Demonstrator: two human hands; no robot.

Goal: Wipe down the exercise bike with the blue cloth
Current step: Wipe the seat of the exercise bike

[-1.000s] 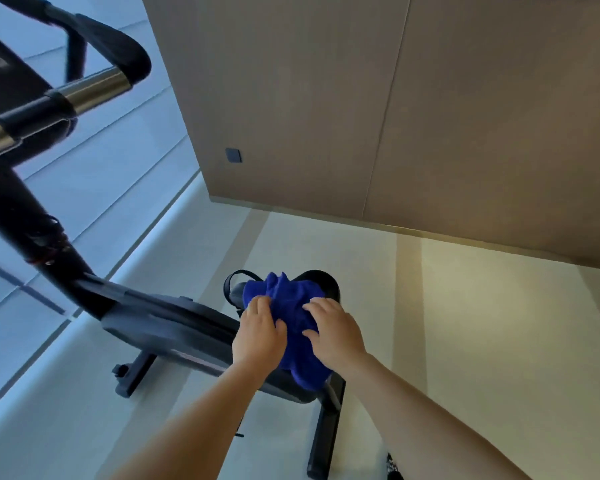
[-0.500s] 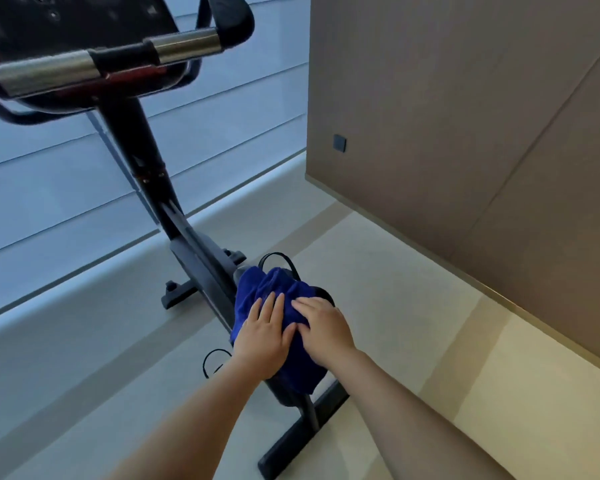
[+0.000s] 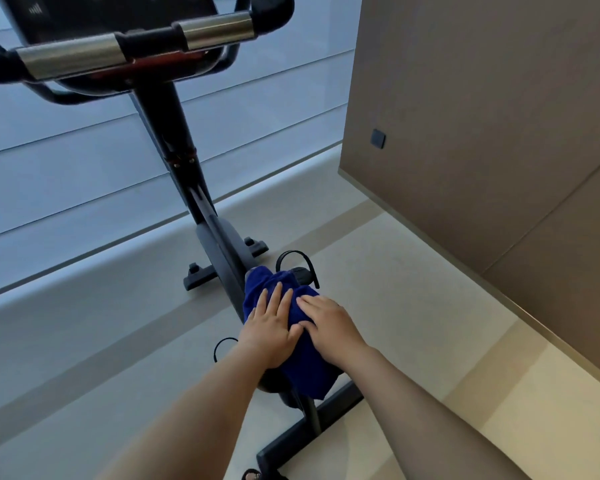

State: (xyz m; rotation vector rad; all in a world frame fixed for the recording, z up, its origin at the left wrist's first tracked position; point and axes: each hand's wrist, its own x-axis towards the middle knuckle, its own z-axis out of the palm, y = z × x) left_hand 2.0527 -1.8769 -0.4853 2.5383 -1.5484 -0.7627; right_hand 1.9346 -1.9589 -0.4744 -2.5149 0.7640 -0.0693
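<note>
Here, both hands press flat on the blue cloth (image 3: 307,365), fingers nearly straight and gripping nothing. The left hand (image 3: 269,329) and right hand (image 3: 329,323) lie side by side. The cloth drapes over the exercise bike (image 3: 184,143) at its rear end, its length running forward toward the handlebar (image 3: 136,50). A pedal strap (image 3: 297,254) lies just beyond the fingertips.

Soft, cool daylight came through the shaded window (image 3: 66,174) at ten o'clock. Chrome on the handlebar (image 3: 70,58) caught mild glare. Wide-angle distortion curved lines toward the edges; the floor (image 3: 499,410) at four o'clock glowed warmer.
</note>
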